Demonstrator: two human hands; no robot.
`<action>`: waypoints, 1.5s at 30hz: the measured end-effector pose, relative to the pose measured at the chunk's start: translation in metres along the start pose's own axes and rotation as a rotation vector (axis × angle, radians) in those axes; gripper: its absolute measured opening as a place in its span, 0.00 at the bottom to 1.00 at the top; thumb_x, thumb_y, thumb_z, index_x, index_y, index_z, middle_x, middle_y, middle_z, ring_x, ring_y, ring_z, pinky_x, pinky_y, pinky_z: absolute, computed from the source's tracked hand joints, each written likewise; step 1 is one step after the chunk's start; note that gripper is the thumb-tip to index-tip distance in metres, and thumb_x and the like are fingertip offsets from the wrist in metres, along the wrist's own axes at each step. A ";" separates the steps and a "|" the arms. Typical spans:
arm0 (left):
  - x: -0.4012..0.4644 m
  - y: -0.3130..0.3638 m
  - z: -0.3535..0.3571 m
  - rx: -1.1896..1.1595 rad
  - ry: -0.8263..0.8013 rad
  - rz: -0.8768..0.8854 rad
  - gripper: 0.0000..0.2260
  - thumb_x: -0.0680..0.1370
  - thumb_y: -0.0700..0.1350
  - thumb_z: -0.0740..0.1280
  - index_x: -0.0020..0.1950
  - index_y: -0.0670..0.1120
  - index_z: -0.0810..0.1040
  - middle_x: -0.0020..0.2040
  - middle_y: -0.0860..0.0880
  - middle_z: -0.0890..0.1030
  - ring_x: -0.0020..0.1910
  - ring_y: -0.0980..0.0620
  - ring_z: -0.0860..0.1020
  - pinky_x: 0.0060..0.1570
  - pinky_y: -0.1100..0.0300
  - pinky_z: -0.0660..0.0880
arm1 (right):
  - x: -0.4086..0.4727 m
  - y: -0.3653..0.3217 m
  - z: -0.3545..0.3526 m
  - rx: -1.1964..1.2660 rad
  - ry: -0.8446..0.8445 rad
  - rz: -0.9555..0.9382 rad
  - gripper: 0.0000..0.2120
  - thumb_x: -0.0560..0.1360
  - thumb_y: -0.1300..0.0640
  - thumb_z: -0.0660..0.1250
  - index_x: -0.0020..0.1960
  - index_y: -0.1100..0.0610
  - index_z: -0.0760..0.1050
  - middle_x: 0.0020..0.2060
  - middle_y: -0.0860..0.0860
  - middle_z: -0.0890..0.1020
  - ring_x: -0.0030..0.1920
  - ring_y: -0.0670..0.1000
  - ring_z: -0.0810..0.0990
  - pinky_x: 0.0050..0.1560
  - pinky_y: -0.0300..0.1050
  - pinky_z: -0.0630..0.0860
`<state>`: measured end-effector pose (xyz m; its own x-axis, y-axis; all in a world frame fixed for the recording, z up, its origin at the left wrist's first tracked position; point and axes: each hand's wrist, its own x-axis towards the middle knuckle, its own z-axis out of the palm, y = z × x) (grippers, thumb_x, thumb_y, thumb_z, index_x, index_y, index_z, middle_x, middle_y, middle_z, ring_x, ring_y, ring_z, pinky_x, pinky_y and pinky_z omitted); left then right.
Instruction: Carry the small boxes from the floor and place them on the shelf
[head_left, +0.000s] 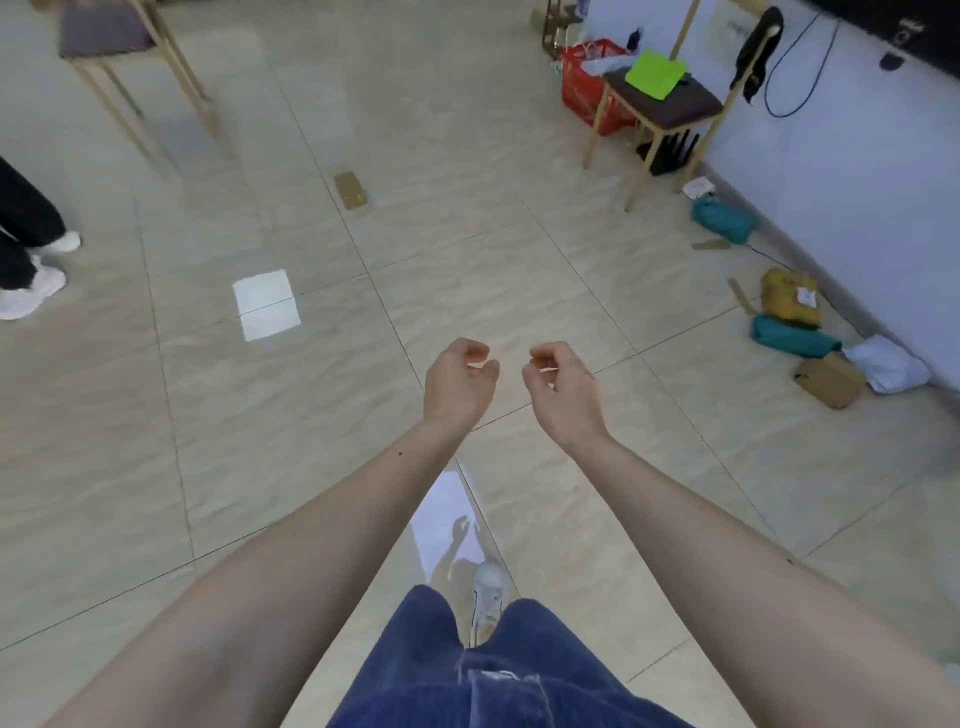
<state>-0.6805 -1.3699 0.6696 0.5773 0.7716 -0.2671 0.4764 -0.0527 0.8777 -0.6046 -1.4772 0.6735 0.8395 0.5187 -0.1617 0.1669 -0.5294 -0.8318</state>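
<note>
While both arms reach forward at frame centre, I see nothing in either hand. Left hand (457, 382): fingers loosely curled inward, palm side turned toward the other hand, holding nothing. Right hand (563, 387): same posture, fingers hooked loosely, thumb near the forefinger, nothing between them. The two hands sit near each other, apart, above bare floor tile (311, 467).

Task item I can identify: one small brown cardboard box (351, 190) lying flat on the floor, upper centre of frame, well apart from both hands. It sits on a tile seam, alone.

Right edge of frame, along the white wall (857, 182): a loose pile of packages. Yellow parcel (789, 301) with a label, teal bag (792, 336) just below it, brown flat carton (828, 382) lower still, white bag (885, 364) beside the carton. Another teal bundle (723, 219) higher up near the wall. I cannot tell whether any of these count as the task's boxes.

Upper right: wooden chair (670, 111) with a dark seat, green sheet (655, 74) on it, red basket (589, 78) behind it to the left. Black cable (789, 67) hangs on the wall. Upper left: second chair (111, 49), blurred. Left edge: another person's dark trousers and white shoes (31, 296).

Bottom of frame: blue jeans (493, 670) and one grey shoe (488, 592) on the floor. Bright square light reflection (266, 304) on the tiles left of centre. No shelf in view.
</note>
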 end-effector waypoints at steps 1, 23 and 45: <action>0.013 0.002 -0.003 -0.010 0.018 -0.014 0.11 0.78 0.44 0.67 0.59 0.44 0.78 0.52 0.52 0.80 0.48 0.52 0.79 0.54 0.56 0.76 | 0.015 -0.006 0.005 0.004 -0.016 -0.007 0.12 0.78 0.56 0.63 0.61 0.56 0.75 0.56 0.50 0.80 0.49 0.48 0.78 0.56 0.46 0.75; 0.354 0.036 -0.145 0.032 0.141 -0.062 0.11 0.76 0.43 0.67 0.58 0.44 0.79 0.55 0.49 0.82 0.46 0.52 0.79 0.55 0.54 0.77 | 0.316 -0.164 0.182 0.015 -0.177 -0.051 0.12 0.78 0.56 0.64 0.61 0.57 0.75 0.54 0.53 0.81 0.48 0.50 0.79 0.57 0.49 0.76; 0.723 0.106 -0.226 -0.002 0.199 -0.139 0.11 0.76 0.43 0.67 0.56 0.43 0.80 0.54 0.48 0.83 0.48 0.50 0.81 0.55 0.52 0.78 | 0.661 -0.308 0.307 -0.012 -0.267 -0.080 0.12 0.78 0.55 0.64 0.60 0.55 0.75 0.53 0.51 0.81 0.49 0.50 0.80 0.55 0.49 0.77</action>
<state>-0.3621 -0.6740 0.6593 0.3642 0.8813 -0.3013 0.5408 0.0633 0.8388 -0.2596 -0.7656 0.6596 0.6577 0.7170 -0.2311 0.2346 -0.4864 -0.8417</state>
